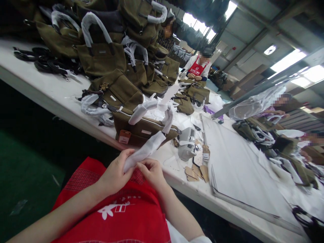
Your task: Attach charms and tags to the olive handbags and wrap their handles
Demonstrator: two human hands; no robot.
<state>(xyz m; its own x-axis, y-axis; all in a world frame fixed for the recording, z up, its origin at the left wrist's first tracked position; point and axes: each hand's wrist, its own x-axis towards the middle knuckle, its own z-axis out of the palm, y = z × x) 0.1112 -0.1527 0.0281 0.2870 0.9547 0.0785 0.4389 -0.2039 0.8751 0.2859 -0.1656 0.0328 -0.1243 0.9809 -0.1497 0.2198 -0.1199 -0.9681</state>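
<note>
A handle wrapped in white tissue paper slants down from the front of an olive handbag toward me. My left hand is closed round its lower end. Right beside it, my right hand pinches at the edge of the white wrapping with thumb and bent fingers. The handbag stands upright at the table edge, with a silver zip along its top. A brown tag hangs at its left side. Another wrapped handle rises above the zip.
Several olive handbags are piled along the white table, with black straps at left. A grey tape dispenser and brown tags lie to the right. A co-worker in a red apron works farther back.
</note>
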